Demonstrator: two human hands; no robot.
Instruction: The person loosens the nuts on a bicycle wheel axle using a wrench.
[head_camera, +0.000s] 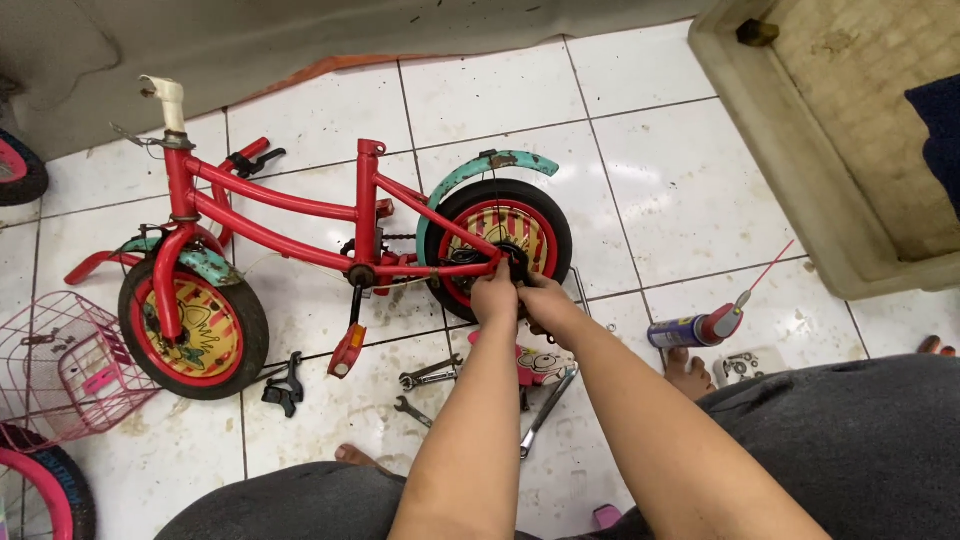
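Note:
A small red child's bicycle frame (290, 205) stands upright on the white tiled floor, without seat or handlebar. Its rear wheel (510, 215) has a yellow and red disc and a teal mudguard (480, 170). My left hand (495, 295) and my right hand (545, 300) are side by side at the hub of the rear wheel, fingers closed around the axle area. What they grip there is hidden by the hands. The front wheel (195, 330) stands at the left.
Wrenches (430, 375) and a long tool (548, 410) lie on the tiles beneath my arms. A spray can with a red straw (695, 328) lies at the right. A pink wire basket (60, 370) stands at the left. A concrete basin (840, 140) fills the upper right.

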